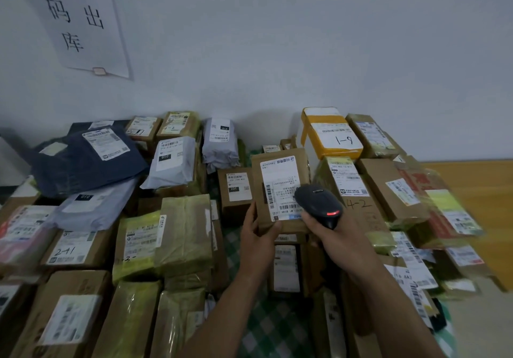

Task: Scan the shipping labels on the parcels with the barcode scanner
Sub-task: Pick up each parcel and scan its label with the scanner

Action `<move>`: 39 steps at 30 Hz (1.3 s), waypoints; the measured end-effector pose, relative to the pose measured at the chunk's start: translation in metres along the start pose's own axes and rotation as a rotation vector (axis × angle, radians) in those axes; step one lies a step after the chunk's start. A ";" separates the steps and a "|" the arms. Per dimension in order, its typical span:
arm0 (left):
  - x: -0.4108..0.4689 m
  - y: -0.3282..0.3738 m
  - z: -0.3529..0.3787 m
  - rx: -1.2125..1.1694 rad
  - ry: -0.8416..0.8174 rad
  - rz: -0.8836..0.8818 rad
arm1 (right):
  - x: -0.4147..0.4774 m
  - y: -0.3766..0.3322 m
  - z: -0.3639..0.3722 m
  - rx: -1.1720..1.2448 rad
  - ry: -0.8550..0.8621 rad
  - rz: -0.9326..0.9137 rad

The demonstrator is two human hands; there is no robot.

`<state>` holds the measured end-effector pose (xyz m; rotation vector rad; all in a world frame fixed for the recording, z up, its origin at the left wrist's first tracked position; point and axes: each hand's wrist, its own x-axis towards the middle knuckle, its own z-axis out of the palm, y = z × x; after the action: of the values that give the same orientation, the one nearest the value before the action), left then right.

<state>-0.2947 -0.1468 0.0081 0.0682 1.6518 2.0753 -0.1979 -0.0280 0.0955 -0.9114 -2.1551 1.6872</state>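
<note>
My left hand [256, 237] grips the lower left corner of a flat brown cardboard parcel [279, 163], holding it tilted up above the pile. Its white shipping label [280, 182] faces me, barcodes along the left and bottom edges. My right hand [337, 235] grips the handle of a black barcode scanner [319, 200]. The scanner's head sits right over the label's lower right part and a red light glows on its back.
Many parcels cover a green checked cloth [273, 327]: brown boxes, a dark blue mailer bag [83, 166], grey bags [220, 144], a yellow-taped box marked 1-9 [331, 132], a box marked 4-2 [355, 191]. A white wall with a paper sign [77, 19] stands behind. Wooden surface [483, 191] at right.
</note>
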 end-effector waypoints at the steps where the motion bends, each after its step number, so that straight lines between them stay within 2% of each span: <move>1: 0.002 -0.002 0.002 -0.025 0.024 -0.009 | 0.000 -0.001 0.000 0.007 -0.010 0.005; 9: 0.028 -0.003 0.014 -0.008 0.238 0.102 | -0.005 -0.005 -0.002 -0.105 -0.065 0.073; 16: 0.065 -0.004 0.016 0.075 0.362 0.106 | -0.006 -0.009 0.005 -0.078 -0.144 0.127; 32: 0.082 -0.012 0.008 0.052 0.409 0.113 | 0.000 -0.020 0.012 0.006 -0.208 0.165; 39: 0.126 0.014 0.020 -0.053 0.354 0.016 | 0.044 -0.044 0.000 -0.008 -0.146 0.108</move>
<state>-0.4036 -0.0806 -0.0050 -0.3219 1.7961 2.2396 -0.2453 -0.0069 0.1296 -0.9500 -2.2433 1.8516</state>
